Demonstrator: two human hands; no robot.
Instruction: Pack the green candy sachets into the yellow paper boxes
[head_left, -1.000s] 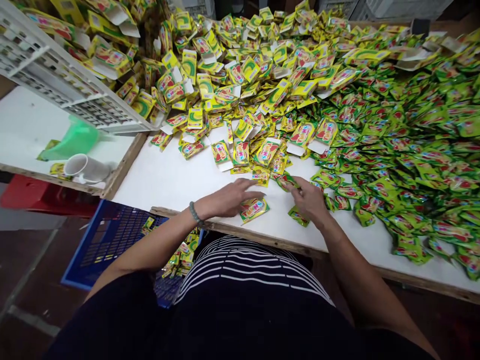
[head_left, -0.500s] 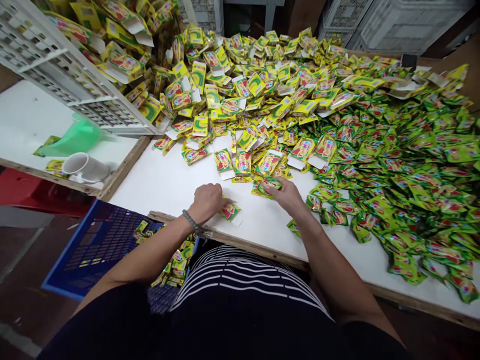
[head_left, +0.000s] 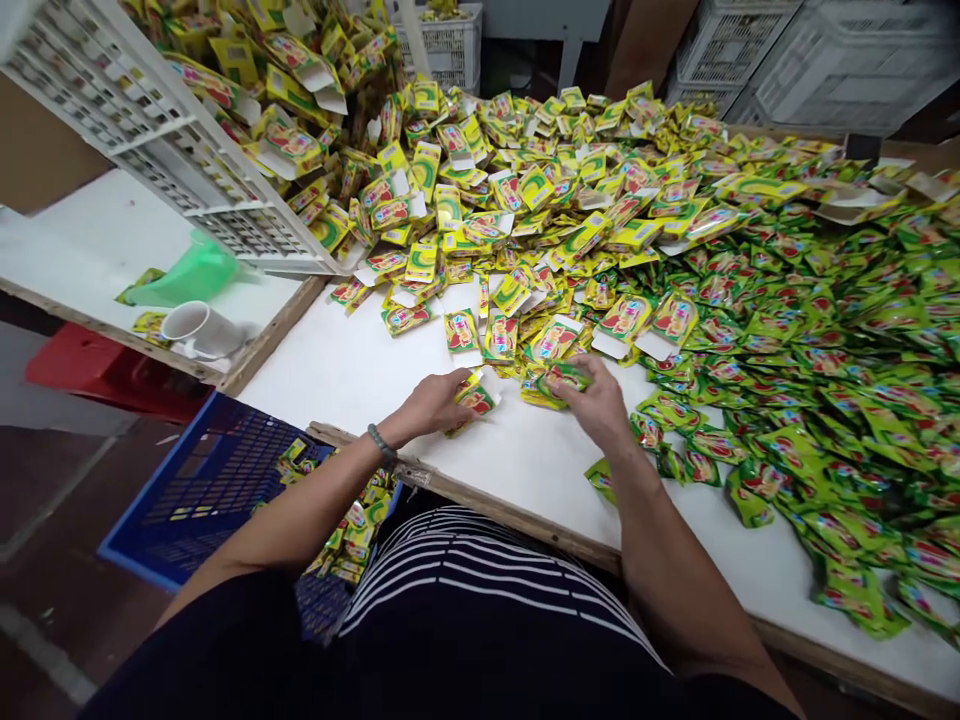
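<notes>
A small yellow-green box [head_left: 477, 393] with a white open flap is gripped by my left hand [head_left: 431, 405], just above the white tabletop [head_left: 525, 455]. Between the fingers and thumb of my right hand [head_left: 598, 400] is a green packet [head_left: 568, 377], held at the right of the left hand's box. More yellow material lies under that packet. Behind both hands spreads a heap of yellow boxes [head_left: 450, 210], several with flaps open. To the right lies a large pile of green packets [head_left: 810, 330]. One loose packet [head_left: 600, 480] is partly hidden by my right forearm.
A white crate [head_left: 247, 200] of boxes leans at the upper left. Near it are a white cup [head_left: 196, 330] and a green scoop-like object [head_left: 191, 275]. A blue basket [head_left: 172, 490] holding packed boxes stands below the table's wooden edge [head_left: 480, 505]. A red stool [head_left: 97, 370] is at left.
My left hand has taken hold of the small box, which lay on the table, and raised and turned it. The right hand keeps the packet. The whole view has shifted slightly.
</notes>
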